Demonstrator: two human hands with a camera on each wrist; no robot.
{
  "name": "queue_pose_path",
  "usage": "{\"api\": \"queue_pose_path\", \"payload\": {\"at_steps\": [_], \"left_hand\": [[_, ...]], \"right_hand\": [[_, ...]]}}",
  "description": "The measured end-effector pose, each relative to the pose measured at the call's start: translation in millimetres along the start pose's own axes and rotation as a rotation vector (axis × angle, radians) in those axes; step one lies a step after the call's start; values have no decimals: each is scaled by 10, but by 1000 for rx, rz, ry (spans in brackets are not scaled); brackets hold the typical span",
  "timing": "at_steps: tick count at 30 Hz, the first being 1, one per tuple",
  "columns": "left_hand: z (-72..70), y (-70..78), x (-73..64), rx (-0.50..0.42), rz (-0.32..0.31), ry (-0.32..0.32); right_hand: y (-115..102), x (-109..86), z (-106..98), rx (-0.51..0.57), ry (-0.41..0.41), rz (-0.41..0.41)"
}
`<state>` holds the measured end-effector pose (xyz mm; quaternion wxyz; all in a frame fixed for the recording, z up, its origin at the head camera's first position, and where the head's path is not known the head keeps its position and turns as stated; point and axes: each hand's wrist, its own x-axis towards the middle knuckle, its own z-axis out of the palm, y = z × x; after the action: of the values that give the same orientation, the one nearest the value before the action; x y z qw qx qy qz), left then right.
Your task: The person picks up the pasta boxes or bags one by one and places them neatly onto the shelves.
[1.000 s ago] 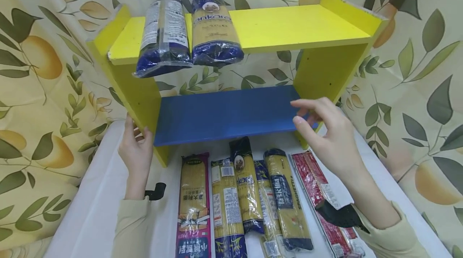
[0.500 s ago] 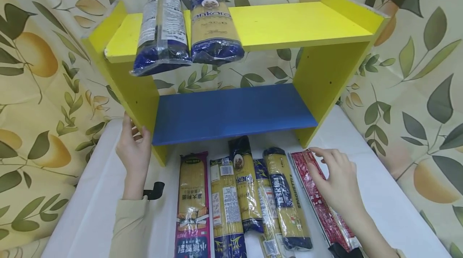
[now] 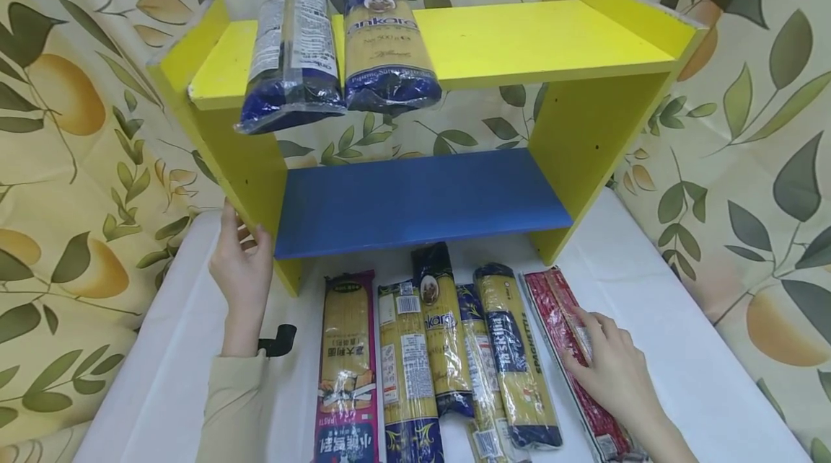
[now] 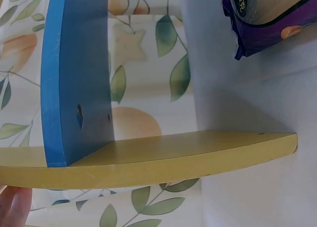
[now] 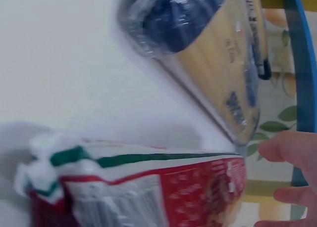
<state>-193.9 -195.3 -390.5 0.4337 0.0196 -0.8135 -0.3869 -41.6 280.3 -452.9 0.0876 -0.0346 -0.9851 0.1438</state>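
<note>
On my head feed, a leaf-and-fruit curtain fills the space behind and to both sides of the shelf, and a white tabletop runs beneath it and out in front. The shelf itself stands upright, with yellow sides, a yellow top board and a blue board lower down. On the tabletop in front of the shelf, going from its left end to its right, I have the pink pack, the gold-and-blue pack, the lower ankara pack, a narrow pack, the la sicilia pack and the red pack, which lies slanted before the shelf's right end. Two more sit side by side on the shelf's top board, toward its left: a white-labelled pack and the upper ankara pack. The person's left grip touches the shelf's left side from outside; whether it clasps the panel I can't tell. The right grip, in front of the shelf's right end, is over the red pack, released, and my right wrist feed shows its fingers spread and holding nothing. A black band juts from the left wrist, in front of the shelf's left side.
</note>
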Motion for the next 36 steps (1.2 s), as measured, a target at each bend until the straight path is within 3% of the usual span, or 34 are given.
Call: {"api": "queue_pose_path", "payload": {"at_steps": [8,15,26,36], "left_hand": [[-3,-22,-5,-2,22,-7],[-3,-33,-3,1,14,-5],[-1,3,1,-20,-15,-5],[5,-2,9,-23,-13,-4]], "right_hand": [[70,-34,106,-23,-149,114],[110,11,102,-61,-261,116],[171,148,76,-127,-333,56],[214,157,90,-49,-315,65]]}}
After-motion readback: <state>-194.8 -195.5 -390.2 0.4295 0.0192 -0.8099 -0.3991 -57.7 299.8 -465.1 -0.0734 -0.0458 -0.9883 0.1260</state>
